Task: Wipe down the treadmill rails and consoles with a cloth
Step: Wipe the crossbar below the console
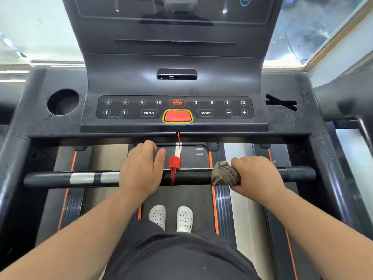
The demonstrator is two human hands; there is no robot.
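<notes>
Centre-right of frame: cloth (225,175), grey-brown, wadded and wrapped over the bar (189,176). Clamped there by right hand (256,176) — fingers curled round cloth and bar together, frayed edge poking out on the picture-left side of the fist. Left hand (141,170) just left of centre, laid over the same bar, fingers straight and relaxed, gripping nothing.

Handling, as a judgement: soft, light, floppy, nothing fragile. Looks worn and ragged, so likely to bunch unevenly or trail a loose corner. Best held as a pad in the palm, loose edges tucked in, wrapped part-way round the tube for sliding along it. Damp or dry: cannot tell.

Bar rigid, fixed, round. Silver patches (82,177) toward its left end, probably smoother and slicker under the cloth than the black part.

Red clip (173,166) pinched on the bar between the two hands, cord (179,146) running up to the console (175,108). Small and light, probably easy to knock off — worth wiping round or lifting aside.

Console in the upper middle: hard plastic, flat button panel, red button (177,116) at centre, cup holder (63,102) at upper left. Pale smears on the black surfaces either side of the panel. Light pressure advised over the buttons, firmer on bare plastic.
</notes>
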